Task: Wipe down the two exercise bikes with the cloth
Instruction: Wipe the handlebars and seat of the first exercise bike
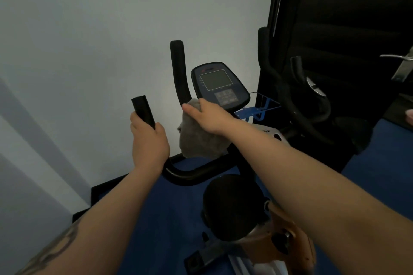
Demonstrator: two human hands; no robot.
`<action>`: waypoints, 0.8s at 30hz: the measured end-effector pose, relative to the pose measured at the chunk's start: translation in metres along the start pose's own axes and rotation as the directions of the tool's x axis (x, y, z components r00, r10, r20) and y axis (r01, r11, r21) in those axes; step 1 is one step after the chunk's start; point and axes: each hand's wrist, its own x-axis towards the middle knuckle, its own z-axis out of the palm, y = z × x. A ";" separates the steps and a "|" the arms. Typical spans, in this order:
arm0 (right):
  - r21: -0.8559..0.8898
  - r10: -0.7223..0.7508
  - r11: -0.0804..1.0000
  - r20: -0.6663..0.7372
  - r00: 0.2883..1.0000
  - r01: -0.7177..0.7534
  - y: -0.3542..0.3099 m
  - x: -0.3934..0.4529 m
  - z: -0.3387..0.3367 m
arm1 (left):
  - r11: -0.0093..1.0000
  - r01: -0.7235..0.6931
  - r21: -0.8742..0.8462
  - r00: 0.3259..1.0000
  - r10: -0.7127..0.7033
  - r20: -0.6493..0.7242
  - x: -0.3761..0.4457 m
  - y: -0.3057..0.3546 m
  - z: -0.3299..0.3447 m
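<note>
Gripping handlebar with left hand, right hand clutching grey cloth underneath

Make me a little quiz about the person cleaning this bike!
1. True or false: the left hand holds the grey cloth.
2. Which hand grips the near handlebar grip?
3. The cloth is pressed against: A) the seat, B) the upright handlebar just below the console, C) the wall.

Key: 1 false, the right hand holds it; 2 left; 3 B.
</note>
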 end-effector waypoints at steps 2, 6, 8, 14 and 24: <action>-0.065 -0.021 0.998 -0.034 0.999 0.019 0.006 -0.002 0.002 | 1.000 0.001 -0.004 1.000 -0.001 0.002 0.001 0.000 0.001; -0.103 -0.107 0.991 -0.158 0.982 0.091 0.045 -0.050 0.013 | 1.000 0.001 -0.027 1.000 -0.001 0.001 0.000 -0.002 0.001; -0.063 -0.103 0.994 -0.175 0.979 0.093 0.056 -0.064 0.015 | 0.999 -0.004 -0.032 1.000 0.004 -0.006 -0.001 -0.003 0.002; 0.062 -0.105 0.993 0.006 0.994 0.104 0.037 -0.038 -0.004 | 1.000 0.000 -0.022 1.000 0.000 -0.013 0.002 -0.003 0.002; -0.244 -0.150 0.962 -0.083 0.985 0.126 0.033 -0.032 0.004 | 0.990 0.003 0.144 1.000 -0.002 -0.010 0.003 -0.001 0.004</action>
